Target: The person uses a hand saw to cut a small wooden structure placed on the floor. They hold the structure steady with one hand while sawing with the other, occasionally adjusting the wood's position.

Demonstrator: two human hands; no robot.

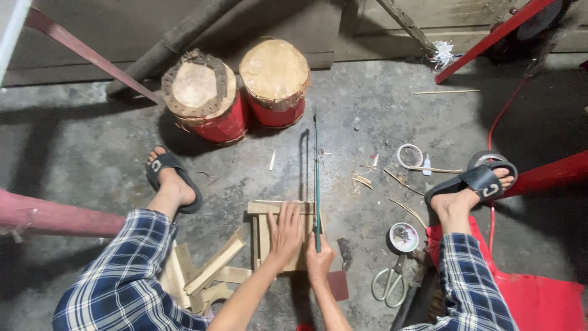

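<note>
My left hand (284, 235) lies flat, fingers spread, on a small frame of pale wooden slats (262, 230) resting on the concrete floor between my feet. My right hand (319, 259) grips the near end of a long thin green saw blade (316, 178), held on edge along the frame's right side and pointing away from me. The blade casts a dark shadow on the floor to its left.
Two red drums (202, 98) (275, 79) stand ahead. Loose wooden offcuts (211, 270) lie by my left knee. Scissors (389, 282), a small round tin (403, 237), a tape ring (409, 155) and bamboo slivers lie to the right. Red poles (490, 40) cross the edges.
</note>
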